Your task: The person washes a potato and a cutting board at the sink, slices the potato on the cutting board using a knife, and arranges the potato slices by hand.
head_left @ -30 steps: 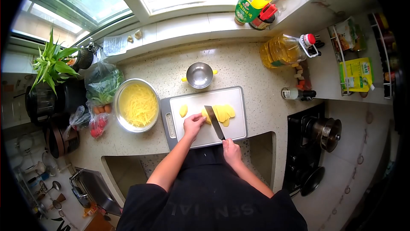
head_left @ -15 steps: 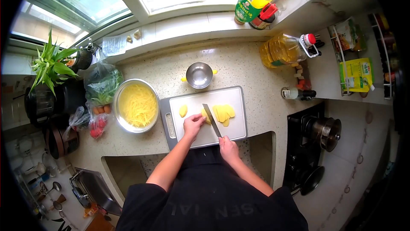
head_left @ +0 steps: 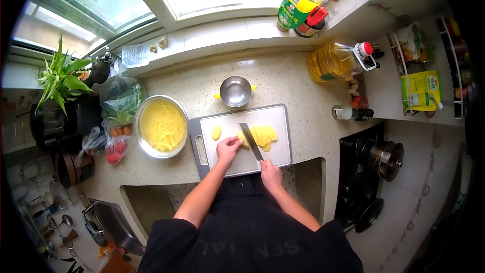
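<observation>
Two hands: one left hand [head_left: 229, 153] and one right hand [head_left: 271, 173]. One knife [head_left: 250, 141], one cutting board [head_left: 275, 163]. One lone yellow piece [head_left: 216, 132], one held piece [head_left: 242, 136], and several yellow slices [head_left: 264, 134], overlapping too closely to count. Two bowls: one large bowl [head_left: 160, 155] and one small bowl [head_left: 235, 91]. The yellow shreds [head_left: 164, 125] are too many and too tangled to number. One bench [head_left: 187, 78]. One oil jug [head_left: 331, 62], one small bottle [head_left: 344, 112], one leafy plant [head_left: 61, 77], one paper sheet [head_left: 135, 55]. On one stove [head_left: 359, 139], one pot [head_left: 386, 158] and one frying pan [head_left: 369, 216].
</observation>
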Demonstrator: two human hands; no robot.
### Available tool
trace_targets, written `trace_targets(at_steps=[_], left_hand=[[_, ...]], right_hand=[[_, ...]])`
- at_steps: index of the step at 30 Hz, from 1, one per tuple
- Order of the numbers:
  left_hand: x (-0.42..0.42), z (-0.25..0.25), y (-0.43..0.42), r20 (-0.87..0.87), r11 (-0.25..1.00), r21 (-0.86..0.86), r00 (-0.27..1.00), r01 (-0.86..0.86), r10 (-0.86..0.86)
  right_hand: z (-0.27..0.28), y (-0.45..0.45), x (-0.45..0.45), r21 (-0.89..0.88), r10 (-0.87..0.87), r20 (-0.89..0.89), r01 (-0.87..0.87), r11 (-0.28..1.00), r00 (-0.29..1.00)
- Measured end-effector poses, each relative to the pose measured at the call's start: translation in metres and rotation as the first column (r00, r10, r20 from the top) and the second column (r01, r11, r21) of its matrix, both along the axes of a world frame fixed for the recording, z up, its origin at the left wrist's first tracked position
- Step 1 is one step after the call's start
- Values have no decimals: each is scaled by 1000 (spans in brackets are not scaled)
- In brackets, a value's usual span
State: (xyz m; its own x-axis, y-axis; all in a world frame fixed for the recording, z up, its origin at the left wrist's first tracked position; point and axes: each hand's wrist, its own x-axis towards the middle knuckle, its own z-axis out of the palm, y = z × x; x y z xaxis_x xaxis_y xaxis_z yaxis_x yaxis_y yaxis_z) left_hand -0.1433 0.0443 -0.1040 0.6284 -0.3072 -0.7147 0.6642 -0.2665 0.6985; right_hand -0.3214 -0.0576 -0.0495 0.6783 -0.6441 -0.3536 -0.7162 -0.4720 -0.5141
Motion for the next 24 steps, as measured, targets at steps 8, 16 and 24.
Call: trace_targets(at_steps=[8,16,24], left_hand=[[2,8,-1,-37,999,-36,999,-33,32],[2,6,0,-20,999,-31,1000,13,-13],[0,0,1,-11,1000,-25,1000,3,-3]], right_hand=[[7,-11,-10,37,-57,25,56,998,998],[28,-2,-14,102,-7,59,1,995,998],[33,1,-16,126,-2,89,-9,992,996]])
